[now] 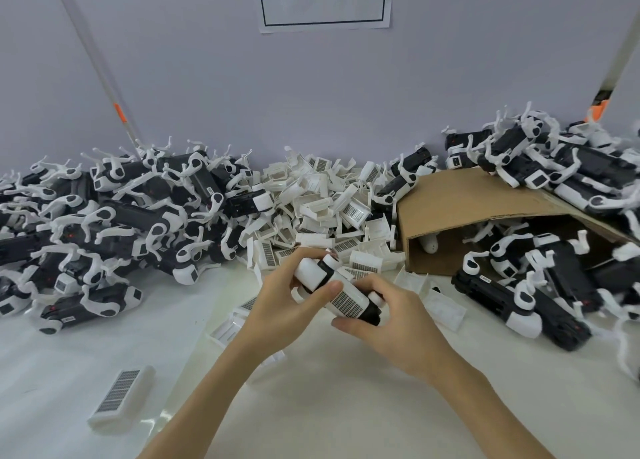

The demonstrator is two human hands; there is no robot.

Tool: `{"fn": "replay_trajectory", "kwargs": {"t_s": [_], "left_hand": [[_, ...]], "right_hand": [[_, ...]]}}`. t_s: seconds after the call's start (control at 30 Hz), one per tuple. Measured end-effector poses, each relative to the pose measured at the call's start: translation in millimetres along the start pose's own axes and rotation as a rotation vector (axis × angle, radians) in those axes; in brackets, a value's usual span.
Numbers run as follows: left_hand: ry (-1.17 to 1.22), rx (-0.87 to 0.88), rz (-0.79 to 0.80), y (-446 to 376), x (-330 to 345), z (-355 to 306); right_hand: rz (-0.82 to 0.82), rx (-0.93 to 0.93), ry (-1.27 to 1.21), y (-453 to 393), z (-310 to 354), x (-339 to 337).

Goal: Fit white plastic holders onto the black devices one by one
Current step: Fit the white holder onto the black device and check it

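Both hands hold one black device (pixel 370 311) above the white table, with a white plastic holder (pixel 348 299) bearing a printed grid label lying along it. My left hand (pixel 287 302) grips the device's rounded white end, thumb pressed on the holder. My right hand (pixel 398 323) curls around the black end from the right. Behind them lies a heap of loose white holders (pixel 322 205). Piles of black devices with white arms lie at the left (pixel 104 223) and at the right (pixel 540 278).
A tipped cardboard box (pixel 460 198) lies open at the right with devices spilling out of it and piled on top. One lone white holder (pixel 121 396) sits near the front left. A grey wall with a paper sign (pixel 325 1) closes the back.
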State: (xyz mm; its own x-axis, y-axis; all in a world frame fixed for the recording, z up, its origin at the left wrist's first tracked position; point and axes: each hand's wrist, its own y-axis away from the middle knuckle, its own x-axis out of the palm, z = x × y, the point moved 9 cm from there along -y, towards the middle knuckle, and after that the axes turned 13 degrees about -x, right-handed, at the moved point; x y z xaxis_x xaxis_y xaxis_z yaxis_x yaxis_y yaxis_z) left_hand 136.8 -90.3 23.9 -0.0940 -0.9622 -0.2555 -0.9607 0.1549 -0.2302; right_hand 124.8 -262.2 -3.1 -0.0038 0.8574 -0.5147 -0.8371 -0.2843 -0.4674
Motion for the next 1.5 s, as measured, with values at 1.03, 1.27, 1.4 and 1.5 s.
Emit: {"fn": "replay_trajectory", "kwargs": {"t_s": [1.03, 1.27, 1.4, 1.5], "left_hand": [[0.079, -0.279, -0.047, -6.5, -14.6, 23.5], [-0.084, 0.164, -0.256, 13.0, -4.1, -19.7], [-0.075, 0.120, -0.310, 14.6, -3.9, -18.0], [-0.075, 0.057, -0.318, 11.3, -10.4, -13.1]], "right_hand": [[-0.061, 0.220, -0.525, -1.2, -21.5, 6.7], [-0.155, 0.100, -0.518, -1.2, -7.7, 3.4], [-0.114, 0.097, -0.556, -2.8, -6.4, 14.1], [-0.065, 0.076, -0.532, -2.6, -5.0, 18.3]]}}
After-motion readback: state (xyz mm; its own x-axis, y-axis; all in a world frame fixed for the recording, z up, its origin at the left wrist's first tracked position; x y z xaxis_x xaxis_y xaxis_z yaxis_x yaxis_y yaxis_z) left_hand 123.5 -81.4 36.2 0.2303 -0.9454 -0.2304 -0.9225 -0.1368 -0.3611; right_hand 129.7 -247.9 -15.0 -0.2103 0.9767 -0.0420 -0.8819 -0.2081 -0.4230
